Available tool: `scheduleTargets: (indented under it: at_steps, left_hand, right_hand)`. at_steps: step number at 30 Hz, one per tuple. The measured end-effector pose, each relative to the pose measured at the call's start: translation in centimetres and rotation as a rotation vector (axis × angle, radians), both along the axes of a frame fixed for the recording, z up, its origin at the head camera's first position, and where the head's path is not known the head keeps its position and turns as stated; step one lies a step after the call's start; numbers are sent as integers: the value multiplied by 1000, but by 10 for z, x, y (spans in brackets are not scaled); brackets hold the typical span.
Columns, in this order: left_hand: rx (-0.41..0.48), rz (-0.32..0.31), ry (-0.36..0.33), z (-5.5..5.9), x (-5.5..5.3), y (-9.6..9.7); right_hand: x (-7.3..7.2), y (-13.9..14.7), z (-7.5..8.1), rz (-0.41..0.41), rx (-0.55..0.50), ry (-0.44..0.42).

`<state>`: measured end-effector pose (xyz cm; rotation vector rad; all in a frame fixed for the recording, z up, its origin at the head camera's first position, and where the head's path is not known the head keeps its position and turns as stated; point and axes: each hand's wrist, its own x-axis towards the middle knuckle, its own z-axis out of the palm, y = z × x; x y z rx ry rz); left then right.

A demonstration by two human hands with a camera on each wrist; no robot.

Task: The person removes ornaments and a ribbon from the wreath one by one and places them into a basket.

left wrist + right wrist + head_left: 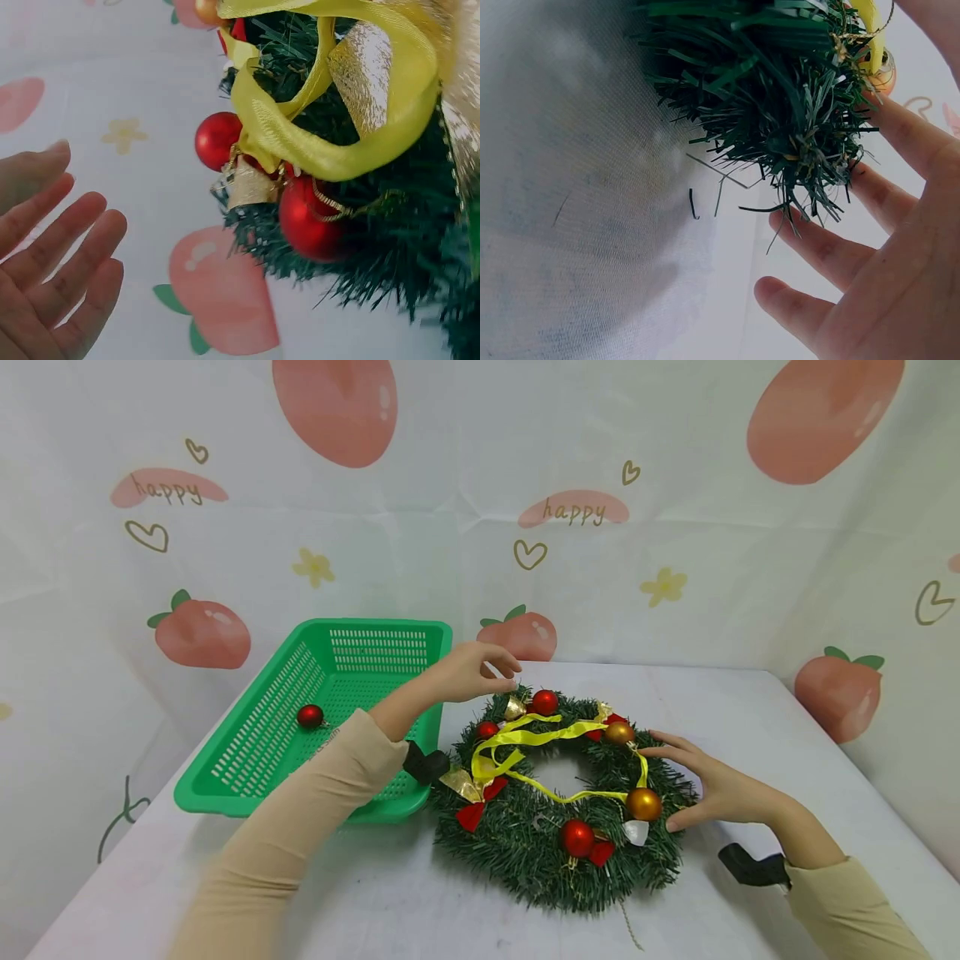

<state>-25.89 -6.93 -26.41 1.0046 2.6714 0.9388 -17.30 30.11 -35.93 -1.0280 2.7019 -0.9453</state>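
A green wreath lies on the table, decorated with red and gold balls, bows and a loose yellow ribbon. Over its back left edge hovers my left hand, fingers loosely bent and holding nothing. In the left wrist view that hand is apart from the wreath, beside a red ball. My right hand is at the wreath's right side with fingers spread. From the right wrist, its fingertips reach right up to the green needles.
To the left stands a green plastic basket with slotted walls; one red ball lies in it. A white cloth printed with peaches, hearts and flowers hangs behind the table. Loose needles lie near the wreath.
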Motion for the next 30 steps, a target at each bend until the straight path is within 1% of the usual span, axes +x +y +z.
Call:
scheduleTargets:
  at_steps: [3, 7, 10, 12, 15, 16, 23, 26, 30]
  left_hand:
    - [10, 15, -36, -6, -5, 2]
    - [-25, 36, -88, -12, -9, 5]
    - [-83, 66, -142, -15, -10, 7]
    - [-132, 84, -193, -17, -10, 8]
    - [-200, 93, -262, -21, -10, 9]
    - [-215, 87, -276, -22, -11, 9]
    - [-305, 57, -317, -28, -12, 11]
    - [-335, 62, -336, -28, -10, 12]
    - [-360, 82, -367, -26, -8, 14]
  right_hand:
    - [0, 0, 0, 0, -1, -2]
    - [0, 0, 0, 0, -6, -11]
    - [0, 0, 0, -3, -5, -12]
    - [0, 0, 0, -2, -5, -10]
    - [0, 0, 0, 1, -7, -7]
    - [0, 0, 0, 2, -8, -7]
    - [1, 0, 0, 2, -12, -13]
    - [1, 0, 0, 0, -14, -17]
    - [1, 0, 0, -3, -14, -21]
